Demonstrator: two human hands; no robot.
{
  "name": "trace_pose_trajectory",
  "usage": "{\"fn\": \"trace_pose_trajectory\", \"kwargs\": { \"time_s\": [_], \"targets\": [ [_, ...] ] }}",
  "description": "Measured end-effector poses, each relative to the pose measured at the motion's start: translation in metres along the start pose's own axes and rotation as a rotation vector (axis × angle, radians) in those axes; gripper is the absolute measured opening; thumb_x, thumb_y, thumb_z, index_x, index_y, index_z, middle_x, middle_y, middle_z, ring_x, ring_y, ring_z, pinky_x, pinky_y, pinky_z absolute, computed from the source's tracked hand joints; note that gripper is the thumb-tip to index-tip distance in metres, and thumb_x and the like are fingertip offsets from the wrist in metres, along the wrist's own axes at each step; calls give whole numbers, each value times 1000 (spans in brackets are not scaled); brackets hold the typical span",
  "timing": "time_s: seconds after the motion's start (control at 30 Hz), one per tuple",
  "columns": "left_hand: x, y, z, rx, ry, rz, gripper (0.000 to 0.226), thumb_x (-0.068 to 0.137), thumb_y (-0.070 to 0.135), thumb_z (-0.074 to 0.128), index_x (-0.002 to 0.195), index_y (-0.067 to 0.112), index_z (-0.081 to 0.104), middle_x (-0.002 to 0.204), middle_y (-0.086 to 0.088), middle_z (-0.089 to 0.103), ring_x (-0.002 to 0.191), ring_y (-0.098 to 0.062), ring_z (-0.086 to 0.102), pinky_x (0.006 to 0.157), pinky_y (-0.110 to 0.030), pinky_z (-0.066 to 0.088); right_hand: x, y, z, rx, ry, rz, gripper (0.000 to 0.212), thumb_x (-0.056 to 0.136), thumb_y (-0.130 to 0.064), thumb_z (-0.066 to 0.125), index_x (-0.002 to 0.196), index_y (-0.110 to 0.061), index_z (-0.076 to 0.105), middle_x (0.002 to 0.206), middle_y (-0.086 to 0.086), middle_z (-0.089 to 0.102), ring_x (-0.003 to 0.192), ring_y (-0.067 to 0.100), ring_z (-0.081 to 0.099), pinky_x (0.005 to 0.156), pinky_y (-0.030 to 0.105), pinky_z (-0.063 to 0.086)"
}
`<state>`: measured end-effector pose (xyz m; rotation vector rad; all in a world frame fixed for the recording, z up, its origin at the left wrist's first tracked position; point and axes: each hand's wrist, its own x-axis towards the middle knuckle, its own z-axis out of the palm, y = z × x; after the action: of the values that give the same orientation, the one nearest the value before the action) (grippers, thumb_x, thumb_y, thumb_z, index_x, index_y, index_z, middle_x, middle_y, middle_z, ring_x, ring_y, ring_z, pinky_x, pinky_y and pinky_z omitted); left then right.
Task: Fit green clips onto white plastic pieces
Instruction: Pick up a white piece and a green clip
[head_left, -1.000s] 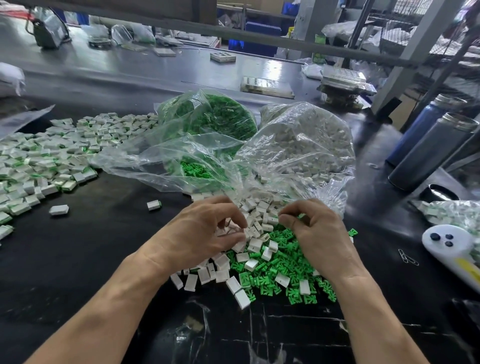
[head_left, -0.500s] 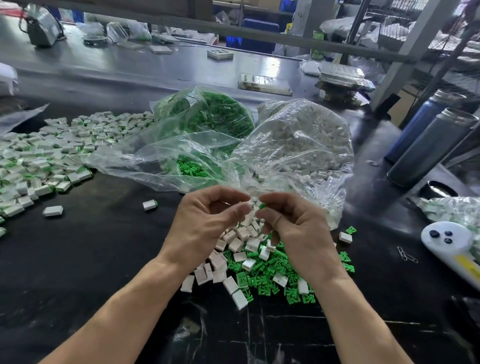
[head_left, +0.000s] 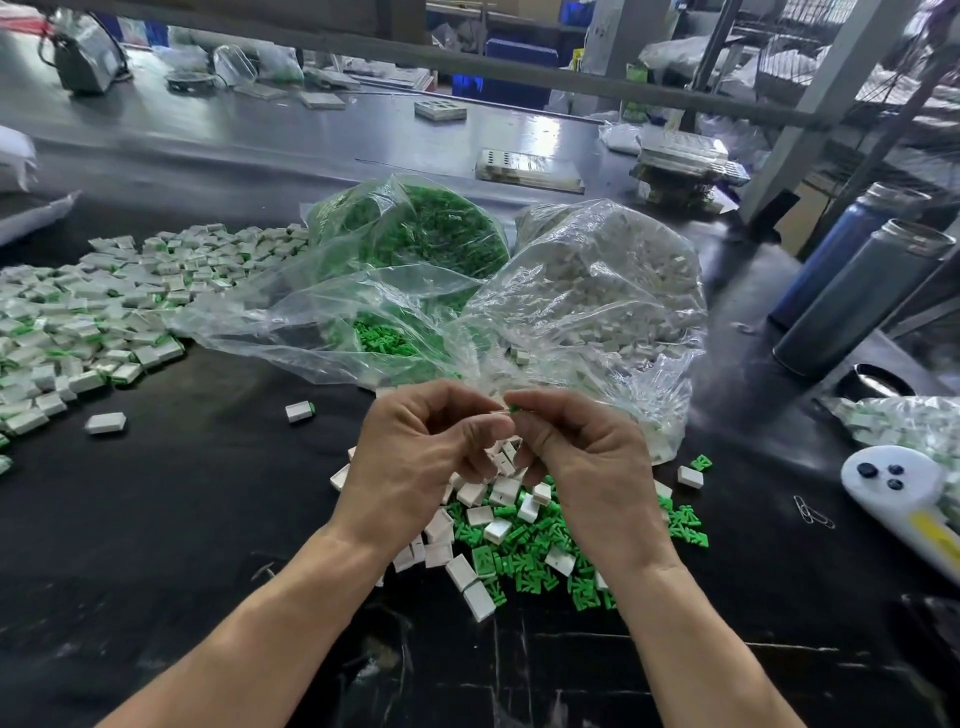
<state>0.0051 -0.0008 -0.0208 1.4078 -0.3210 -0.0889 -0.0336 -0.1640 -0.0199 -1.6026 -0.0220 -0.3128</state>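
- The left hand (head_left: 421, 457) and the right hand (head_left: 582, 467) meet fingertip to fingertip above the mixed pile (head_left: 519, 540) of loose white pieces and green clips on the black table (head_left: 182, 545).
- The right hand's curled fingers pinch a green clip (head_left: 514, 409), of which only a small bit shows between the fingertips.
- The left hand's fingers are curled with the thumb pressed toward them; they seem to pinch a white piece, but it is almost wholly hidden, so I cannot tell for sure.
- Behind the mixed pile lie two clear bags: the bag of green clips (head_left: 415, 244) to the left and the bag of white pieces (head_left: 597, 291) to the right, touching each other.
- Far left of the mixed pile spreads a heap of fitted pieces (head_left: 88, 322), white with green edges.
- Between that heap and the mixed pile lie two stray pieces, one nearer the pile (head_left: 300, 411).
- Right of the mixed pile lie paper clips (head_left: 813, 512) and a white device (head_left: 893, 478); two dark bottles (head_left: 857, 291) stand behind those.
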Motion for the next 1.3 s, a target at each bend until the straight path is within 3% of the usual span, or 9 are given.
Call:
{"fn": "trace_pose_trajectory", "kwargs": {
  "time_s": [0.23,0.37,0.53,0.67,0.87,1.07,1.17,1.3],
  "targets": [
    [0,-3,2,20,26,12,15,84,18,79,98,11,78,83,-11,76,64,-23,69,59,-29,60,0,2,4,8,24,-16,26,94,-3,71,104,-25,82,86,2,77,67,15,65,62,26,56],
    [2,-4,0,56,10,12,20,84,22,77,103,16,78,88,-6,76,74,-16,68,65,-29,61,2,3,3,53,93,18,22,94,-2,72,110,-17,74,84,7,75,67,17,69,63,25,59],
    [2,-5,0,110,5,15,17,81,32,78,97,26,77,91,0,77,77,-13,69,63,-20,55,2,1,3,124,113,22,13,91,3,73,99,-7,72,81,11,75,67,23,70,64,32,62],
    [3,-6,-2,154,7,20,14,81,35,78,94,32,75,92,3,76,82,-14,69,68,-25,54,2,0,3,135,111,20,12,90,4,73,96,-6,73,82,11,76,68,22,70,63,29,61],
    [1,-6,-2,260,4,50,12,88,29,79,94,37,73,91,10,75,76,-4,66,69,-25,56,1,-1,3,70,78,20,14,91,1,74,96,-12,75,90,5,77,75,17,70,63,24,58],
    [0,-5,-2,230,-12,50,10,85,35,78,95,38,75,91,8,76,81,-11,70,69,-25,56,0,-2,2,-12,34,9,16,91,-1,75,96,-17,76,91,3,77,77,18,70,66,25,58],
    [0,-5,-3,245,-12,49,11,84,36,77,95,39,76,91,8,76,82,-12,71,68,-24,57,-1,-1,-1,-121,18,-18,20,91,-7,76,94,-27,76,89,-1,76,75,20,69,67,30,60],
    [1,-5,-5,324,-17,101,20,89,18,78,96,37,77,97,10,73,82,-9,68,69,-21,55,0,-1,-5,-222,-11,-23,23,91,-13,77,93,-35,75,89,-7,76,75,9,68,70,30,58]
  ]
}}
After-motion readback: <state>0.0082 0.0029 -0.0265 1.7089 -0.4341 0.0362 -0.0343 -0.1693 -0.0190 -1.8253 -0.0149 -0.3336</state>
